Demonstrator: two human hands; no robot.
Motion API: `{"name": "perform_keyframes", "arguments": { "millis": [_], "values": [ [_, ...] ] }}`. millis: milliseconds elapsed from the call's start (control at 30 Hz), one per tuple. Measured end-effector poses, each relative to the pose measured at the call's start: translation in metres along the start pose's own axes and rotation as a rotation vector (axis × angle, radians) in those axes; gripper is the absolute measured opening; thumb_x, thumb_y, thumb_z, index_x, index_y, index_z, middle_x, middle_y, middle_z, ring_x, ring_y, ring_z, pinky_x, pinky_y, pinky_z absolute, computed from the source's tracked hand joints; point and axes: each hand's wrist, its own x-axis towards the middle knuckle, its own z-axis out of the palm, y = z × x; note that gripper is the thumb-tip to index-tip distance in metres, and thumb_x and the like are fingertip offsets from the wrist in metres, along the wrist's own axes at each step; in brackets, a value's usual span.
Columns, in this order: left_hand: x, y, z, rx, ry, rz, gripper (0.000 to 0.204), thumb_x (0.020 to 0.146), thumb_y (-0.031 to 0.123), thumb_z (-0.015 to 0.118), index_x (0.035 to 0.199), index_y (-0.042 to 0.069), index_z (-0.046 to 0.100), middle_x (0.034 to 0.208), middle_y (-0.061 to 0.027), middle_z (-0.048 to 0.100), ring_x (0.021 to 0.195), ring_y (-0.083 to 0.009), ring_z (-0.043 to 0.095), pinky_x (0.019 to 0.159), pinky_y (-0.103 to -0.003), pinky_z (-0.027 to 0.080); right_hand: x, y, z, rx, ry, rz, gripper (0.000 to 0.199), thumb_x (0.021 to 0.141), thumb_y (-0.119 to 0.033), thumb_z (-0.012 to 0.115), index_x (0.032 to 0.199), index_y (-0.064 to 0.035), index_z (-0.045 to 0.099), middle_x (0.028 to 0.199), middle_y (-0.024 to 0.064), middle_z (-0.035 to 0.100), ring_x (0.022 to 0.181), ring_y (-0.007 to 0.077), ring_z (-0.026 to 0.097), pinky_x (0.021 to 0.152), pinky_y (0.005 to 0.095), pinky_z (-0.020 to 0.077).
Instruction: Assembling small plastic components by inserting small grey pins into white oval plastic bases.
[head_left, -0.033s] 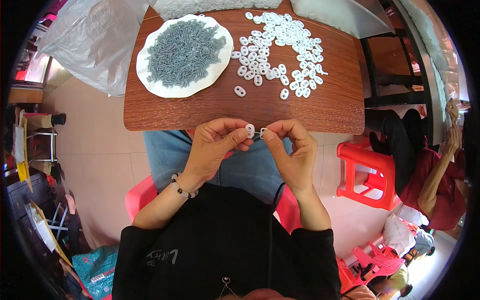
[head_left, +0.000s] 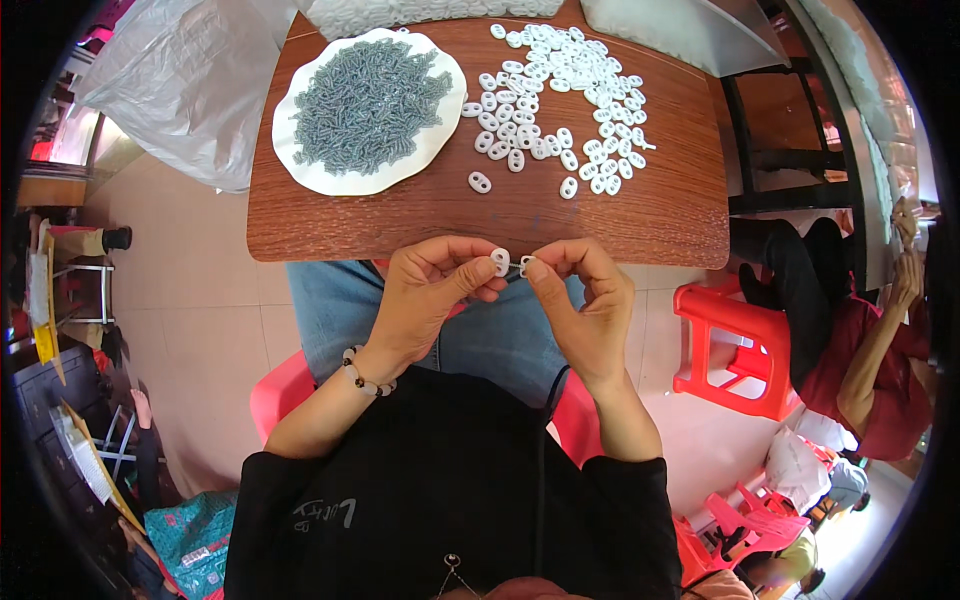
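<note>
My left hand pinches a small white oval plastic piece between thumb and forefinger, just below the near edge of the wooden table. My right hand pinches a second small white piece right beside it; a thin grey part seems to join the two. Both hands are over my lap, fingertips almost touching. On the table lie a white plate heaped with small grey screws and a loose spread of white oval pieces.
A crumpled clear plastic bag hangs off the table's far left. Another bag of white pieces lies at the far edge. A red plastic stool stands to my right, and another person sits beyond it.
</note>
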Motion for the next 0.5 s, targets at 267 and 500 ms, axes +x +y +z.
{"name": "perform_keyframes", "arguments": {
  "millis": [267,500],
  "values": [
    [-0.003,-0.001,0.004,0.005,-0.029,0.079,0.021,0.088,0.009,0.067,0.105,-0.002,0.065,0.093,-0.01,0.069,0.079,-0.0145,0.068,0.07,-0.026,0.057,-0.001,-0.002,0.003,-0.041,-0.011,-0.037,0.007,0.086,-0.001,0.066,0.091,0.0011,0.062,0.084,0.0015,0.062,0.077,0.0064,0.052,0.07,0.0205,0.0428],
    [-0.008,0.012,0.005,0.084,-0.094,0.071,0.021,0.088,0.01,0.068,0.105,-0.002,0.068,0.09,-0.0092,0.068,0.077,-0.0132,0.066,0.067,-0.024,0.055,-0.004,-0.004,0.006,0.121,-0.059,0.065,0.017,0.085,-0.001,0.069,0.1,0.0024,0.063,0.085,0.0001,0.06,0.079,0.0064,0.053,0.071,0.0201,0.0428]
  ]
}}
